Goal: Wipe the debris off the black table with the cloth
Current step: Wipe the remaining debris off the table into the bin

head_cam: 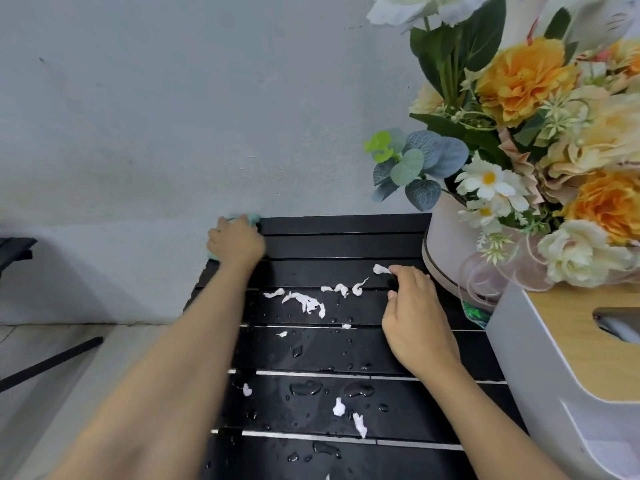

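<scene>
A black slatted table (346,244) runs away from me to a grey wall. White paper scraps (304,301) lie scattered across its middle slats, and more scraps (346,414) lie nearer me among water drops. My left hand (235,242) presses a teal cloth (251,218) down at the table's far left corner; most of the cloth is hidden under the hand. My right hand (414,313) rests on the table's right side, its fingertips touching a white scrap (381,270).
A round white flower box (446,251) with an orange and cream bouquet (526,133) stands at the far right. A white tissue box (540,362) with a wooden lid sits at the near right. Floor and a black rod (52,362) lie left of the table.
</scene>
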### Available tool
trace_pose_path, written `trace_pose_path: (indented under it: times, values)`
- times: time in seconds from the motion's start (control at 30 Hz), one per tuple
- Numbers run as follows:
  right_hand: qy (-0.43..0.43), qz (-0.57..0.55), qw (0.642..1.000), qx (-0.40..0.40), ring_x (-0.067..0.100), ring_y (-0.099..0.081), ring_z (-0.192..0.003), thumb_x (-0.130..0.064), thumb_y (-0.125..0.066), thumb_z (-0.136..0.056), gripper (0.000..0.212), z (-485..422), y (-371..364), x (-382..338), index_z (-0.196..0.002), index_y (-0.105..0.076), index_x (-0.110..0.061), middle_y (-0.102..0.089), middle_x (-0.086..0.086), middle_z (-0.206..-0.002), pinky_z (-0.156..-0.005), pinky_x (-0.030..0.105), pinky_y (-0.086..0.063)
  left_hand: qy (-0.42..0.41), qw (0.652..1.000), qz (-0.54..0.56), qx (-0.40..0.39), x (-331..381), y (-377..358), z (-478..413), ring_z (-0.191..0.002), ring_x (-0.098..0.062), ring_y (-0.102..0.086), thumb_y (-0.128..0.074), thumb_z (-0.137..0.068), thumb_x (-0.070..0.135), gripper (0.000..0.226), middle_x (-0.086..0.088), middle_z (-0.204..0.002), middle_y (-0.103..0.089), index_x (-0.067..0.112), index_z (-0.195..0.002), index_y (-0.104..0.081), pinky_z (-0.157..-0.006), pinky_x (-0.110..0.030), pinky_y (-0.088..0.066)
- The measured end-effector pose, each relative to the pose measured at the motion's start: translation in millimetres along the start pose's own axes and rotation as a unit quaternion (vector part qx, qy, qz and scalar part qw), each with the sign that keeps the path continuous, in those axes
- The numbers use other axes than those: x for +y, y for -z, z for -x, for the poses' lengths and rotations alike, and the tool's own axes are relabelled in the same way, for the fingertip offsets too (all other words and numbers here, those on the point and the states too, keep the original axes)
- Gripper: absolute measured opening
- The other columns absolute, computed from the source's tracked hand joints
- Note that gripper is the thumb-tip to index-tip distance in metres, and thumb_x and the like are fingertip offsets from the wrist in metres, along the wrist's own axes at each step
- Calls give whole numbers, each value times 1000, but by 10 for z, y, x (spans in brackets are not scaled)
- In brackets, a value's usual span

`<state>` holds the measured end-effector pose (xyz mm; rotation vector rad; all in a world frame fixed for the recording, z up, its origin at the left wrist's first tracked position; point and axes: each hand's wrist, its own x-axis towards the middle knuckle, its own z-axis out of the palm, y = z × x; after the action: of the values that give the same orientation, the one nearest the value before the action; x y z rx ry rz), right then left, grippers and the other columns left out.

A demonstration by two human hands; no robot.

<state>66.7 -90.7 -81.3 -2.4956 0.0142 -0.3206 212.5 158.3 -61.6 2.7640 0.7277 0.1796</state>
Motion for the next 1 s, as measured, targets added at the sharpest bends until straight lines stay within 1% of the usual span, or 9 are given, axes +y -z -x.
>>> trace_pose_path:
  times: [0.1,0.23,0.33,0.43,0.57,0.7,0.8,0.9,1.0]
  values:
    - [4,7,1000,4,19,-40,-123,-5,-42,-94,38,-5,-10,-5,-131,-46,-10,-49,3,-127,-107,31,-33,-20,999,-23,-27,696,-154,314,-120,-36,-48,-49,-87,25,39,-16,-131,-47,12,-123,-58,-96,-44,-41]
    - [5,22,1000,-13,27,-44,-122,-2,-44,-91,35,-31,-14,37,-124,-54,-4,-52,11,-125,-108,40,-35,-311,941,-13,-135,1584,-349,1046,-124,-35,-43,-50,-88,22,44,-13,-136,-42,17,-131,-51,-100,-47,-38]
    - [2,25,1000,-16,24,-41,-130,-6,-43,-94,38,-19,9,41,-130,-54,-5,-51,9,-135,-109,36,-34,-386,902,-1,-193,1492,-242,1063,-136,-35,-27,-48,-93,15,53,-9,-149,-28,24,-144,-37,-112,-54,-21]
    - [-6,21,1000,-18,21,-33,-139,-9,-42,-97,40,-5,28,24,-136,-50,-3,-45,7,-144,-115,31,-24,-300,946,-15,-118,771,-166,552,-126,-34,-42,-47,-94,22,44,-9,-139,-41,25,-137,-45,-104,-51,-35]
    - [-14,27,999,-27,18,-25,-143,-11,-38,-99,42,-8,12,1,-139,-46,-4,-40,5,-148,-118,30,-18,-48,999,17,-10,-265,44,141,-115,-36,-52,-46,-88,18,40,-10,-134,-45,29,-126,-53,-99,-47,-40]
    - [-21,43,998,-33,19,-21,-145,-12,-35,-100,42,-1,-12,-25,-140,-44,-3,-38,4,-149,-116,31,-20,82,996,-10,-33,238,-7,330,-128,-39,-37,-53,-87,13,48,-14,-142,-34,15,-134,-48,-109,-51,-25]
    - [-17,48,998,-31,24,-27,-142,-9,-39,-97,41,-22,-31,-6,-136,-49,-3,-43,6,-144,-112,35,-29,-101,991,-16,-83,1045,-222,795,-127,-38,-36,-56,-84,16,48,-13,-139,-37,17,-132,-50,-108,-52,-25]
    - [-20,33,999,-29,28,-44,-125,-7,-44,-91,32,-11,-7,-3,-117,-62,-4,-52,8,-128,-93,43,-48,-299,943,-3,-148,1540,-298,1249,-131,-37,-32,-50,-88,12,41,-10,-138,-40,17,-129,-51,-110,-57,-21]
    - [-16,27,999,-13,22,-36,-136,-11,-45,-95,39,-3,19,-3,-131,-57,-4,-49,7,-140,-107,37,-36,-358,916,22,-178,1318,-143,1095,-131,-34,-36,-50,-93,14,40,-11,-137,-45,19,-132,-49,-108,-55,-29]
